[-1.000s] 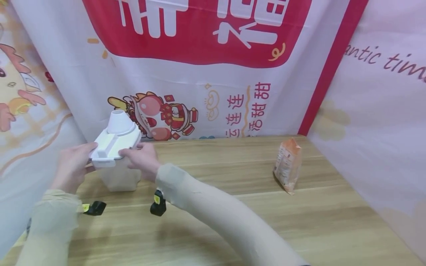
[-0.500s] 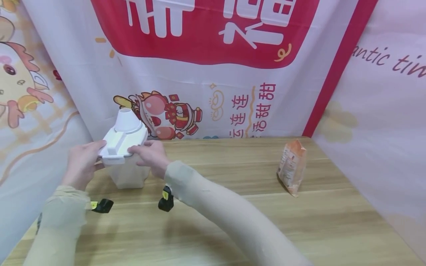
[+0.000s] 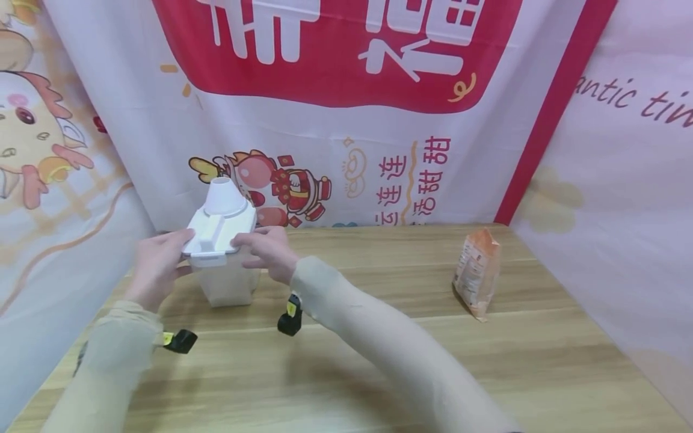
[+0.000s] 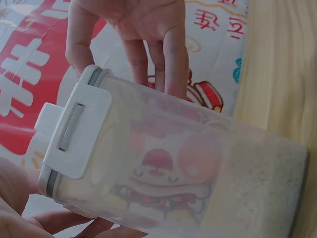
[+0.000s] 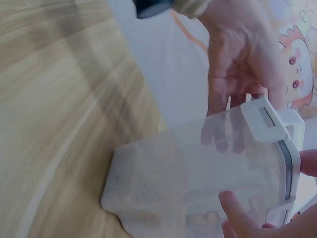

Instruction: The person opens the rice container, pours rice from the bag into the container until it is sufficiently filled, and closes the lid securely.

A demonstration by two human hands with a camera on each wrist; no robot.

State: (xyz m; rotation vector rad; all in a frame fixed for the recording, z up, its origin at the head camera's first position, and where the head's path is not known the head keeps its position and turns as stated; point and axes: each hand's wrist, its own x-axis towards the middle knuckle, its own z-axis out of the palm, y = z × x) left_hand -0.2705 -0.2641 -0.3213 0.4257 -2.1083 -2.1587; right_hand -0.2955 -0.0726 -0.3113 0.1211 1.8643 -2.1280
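Observation:
A translucent storage container [image 3: 230,285] with a white clip-on lid [image 3: 201,236] stands upright on the table at the left. White grains like rice fill its bottom part [image 4: 267,183]. On the lid sits a white cone-shaped cup [image 3: 225,197], beside a raised handle. My left hand [image 3: 159,264] grips the lid's left edge, thumb on top and fingers along the side below. From the right, my right hand [image 3: 269,252] holds the opposite edge, its thumb on the lid and its fingers [image 5: 235,213] against the container's wall.
An orange and white packet [image 3: 476,273] stands at the right of the wooden table [image 3: 357,373]. A printed cloth [image 3: 303,120] hangs behind the table, and more cloth hangs at both sides. A black device [image 3: 289,316] hangs below each wrist.
The container has shifted to the right along the table with both hands on it. The head view has turned slightly left. The packet stays in place.

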